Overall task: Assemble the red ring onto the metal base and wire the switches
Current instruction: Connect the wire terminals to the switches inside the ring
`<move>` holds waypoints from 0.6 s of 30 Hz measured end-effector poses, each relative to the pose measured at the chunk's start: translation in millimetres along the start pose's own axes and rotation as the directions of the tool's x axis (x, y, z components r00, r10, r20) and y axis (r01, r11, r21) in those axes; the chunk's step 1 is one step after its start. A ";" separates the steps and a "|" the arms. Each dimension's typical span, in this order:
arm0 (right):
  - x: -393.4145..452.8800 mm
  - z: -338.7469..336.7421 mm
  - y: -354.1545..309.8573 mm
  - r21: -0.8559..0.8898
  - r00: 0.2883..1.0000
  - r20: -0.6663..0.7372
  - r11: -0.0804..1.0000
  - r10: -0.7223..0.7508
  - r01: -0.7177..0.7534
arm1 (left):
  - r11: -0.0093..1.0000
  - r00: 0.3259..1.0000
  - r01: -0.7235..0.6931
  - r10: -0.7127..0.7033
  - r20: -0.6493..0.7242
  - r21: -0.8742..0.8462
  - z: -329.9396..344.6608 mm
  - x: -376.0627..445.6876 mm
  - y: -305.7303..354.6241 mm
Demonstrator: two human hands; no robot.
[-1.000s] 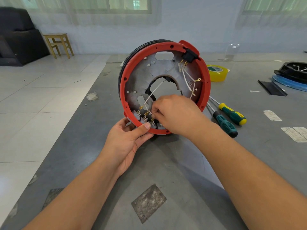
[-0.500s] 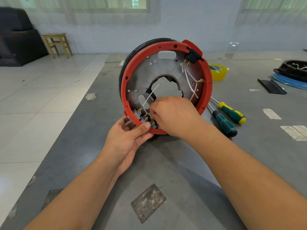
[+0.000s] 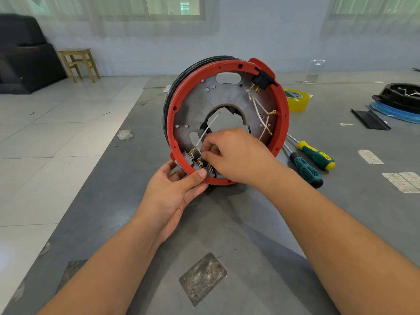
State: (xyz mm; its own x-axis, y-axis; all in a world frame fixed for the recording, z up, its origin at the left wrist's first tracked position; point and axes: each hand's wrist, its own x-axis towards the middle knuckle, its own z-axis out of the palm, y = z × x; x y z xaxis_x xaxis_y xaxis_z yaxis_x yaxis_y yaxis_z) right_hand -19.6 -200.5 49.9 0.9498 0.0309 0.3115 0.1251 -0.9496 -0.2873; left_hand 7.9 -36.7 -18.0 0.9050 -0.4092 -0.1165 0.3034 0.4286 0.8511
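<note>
**Ring assembly stood on edge at frame centre**

The red ring [image 3: 283, 123], seated on the metal base [image 3: 193, 105], stood upright on the grey tabletop [image 3: 227, 223], its open face turned toward the camera. The left hand [image 3: 172, 192] clamped the lower rim, thumb on the red edge. The right hand [image 3: 238, 155] pinched a white wire [image 3: 208, 129] above the grey switches [image 3: 200, 163]. Two screwdrivers [image 3: 306, 164] lay at right.

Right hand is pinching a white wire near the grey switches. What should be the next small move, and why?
Probably push the white wire end onto a terminal of the grey switches: the right hand pinches it just above them, while the left hand steadies the red ring.
</note>
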 end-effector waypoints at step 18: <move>-1.3 3.8 -2.9 -0.056 0.997 0.021 0.995 -0.080 0.081 | 0.998 0.995 0.057 -0.054 -0.079 0.034 -1.2 -1.8 15.8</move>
State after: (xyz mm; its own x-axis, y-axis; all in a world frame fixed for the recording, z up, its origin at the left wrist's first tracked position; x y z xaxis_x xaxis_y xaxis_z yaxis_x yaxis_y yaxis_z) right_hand -20.1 -196.6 46.9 0.9424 0.1133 0.3148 0.1856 -0.9599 -0.2100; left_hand 11.5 -28.2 -5.0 0.9078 -0.3673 -0.2023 0.3441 0.3769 0.8599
